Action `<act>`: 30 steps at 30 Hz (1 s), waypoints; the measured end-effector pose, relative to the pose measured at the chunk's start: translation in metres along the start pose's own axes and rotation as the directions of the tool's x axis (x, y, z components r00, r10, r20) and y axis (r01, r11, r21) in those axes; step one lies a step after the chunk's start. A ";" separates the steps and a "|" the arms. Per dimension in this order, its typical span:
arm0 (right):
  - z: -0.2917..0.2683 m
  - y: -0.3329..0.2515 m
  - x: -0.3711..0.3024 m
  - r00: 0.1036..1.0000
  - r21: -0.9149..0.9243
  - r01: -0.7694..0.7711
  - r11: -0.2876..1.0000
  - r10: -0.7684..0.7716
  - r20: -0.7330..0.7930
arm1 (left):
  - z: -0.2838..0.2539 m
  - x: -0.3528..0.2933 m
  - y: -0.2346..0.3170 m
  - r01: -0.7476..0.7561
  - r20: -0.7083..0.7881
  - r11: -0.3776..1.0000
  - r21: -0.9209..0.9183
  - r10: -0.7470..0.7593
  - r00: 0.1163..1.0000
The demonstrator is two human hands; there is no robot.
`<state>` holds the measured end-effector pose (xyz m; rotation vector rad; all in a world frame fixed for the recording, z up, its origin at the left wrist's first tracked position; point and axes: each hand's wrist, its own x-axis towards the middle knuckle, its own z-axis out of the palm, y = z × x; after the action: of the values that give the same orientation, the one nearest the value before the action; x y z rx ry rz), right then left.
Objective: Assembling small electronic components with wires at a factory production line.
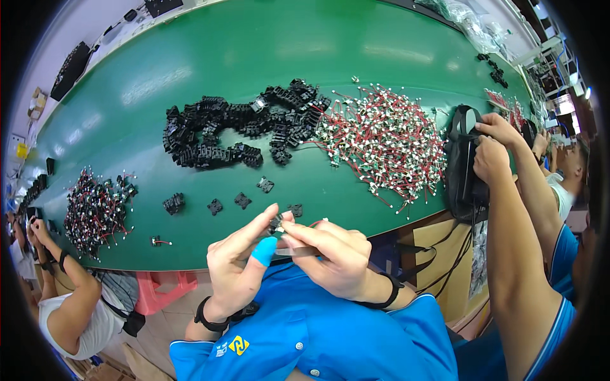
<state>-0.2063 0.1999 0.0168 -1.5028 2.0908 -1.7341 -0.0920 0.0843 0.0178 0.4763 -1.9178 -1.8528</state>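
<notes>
My left hand (236, 263), with a blue cover on its thumb, pinches a small black plastic part (275, 224) at the table's near edge. Close against it, the fingertips of my right hand (337, 257) press on a tiny white connector (280, 230). A bit of red wire (319, 221) shows above the right hand's knuckles. Beneath the right fingers runs a grey, flat strip (296, 251) whose kind I cannot make out. Several loose black plastic parts (242, 200) lie on the green table (190, 244) just beyond my hands.
Rows of black parts (216, 117) are heaped mid-table. Right of them spreads a pile of white connectors with red wires (387, 140); another pile of wired black parts (95, 209) lies left. A co-worker's hands (495, 149) hold a black bag (460, 171) at right. Another person (79, 298) sits left.
</notes>
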 end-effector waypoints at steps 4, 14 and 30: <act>-0.002 -0.010 -0.002 0.999 -0.052 -0.036 0.998 0.037 0.025 | 0.003 0.002 0.006 -0.008 -0.008 0.999 -0.052 0.008 1.000; -0.018 -0.016 0.005 0.781 0.386 -0.589 0.710 0.377 0.498 | -0.014 0.001 -0.001 0.175 0.005 0.944 -0.280 -0.181 0.983; 0.013 -0.003 0.019 0.955 -0.002 0.021 1.000 -0.019 0.296 | -0.032 0.000 -0.001 0.487 0.220 0.629 -0.607 -0.455 0.863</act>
<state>-0.2067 0.1778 0.0236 -1.6704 1.9359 -1.4035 -0.0746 0.0570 0.0176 0.7452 -1.0726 -2.7196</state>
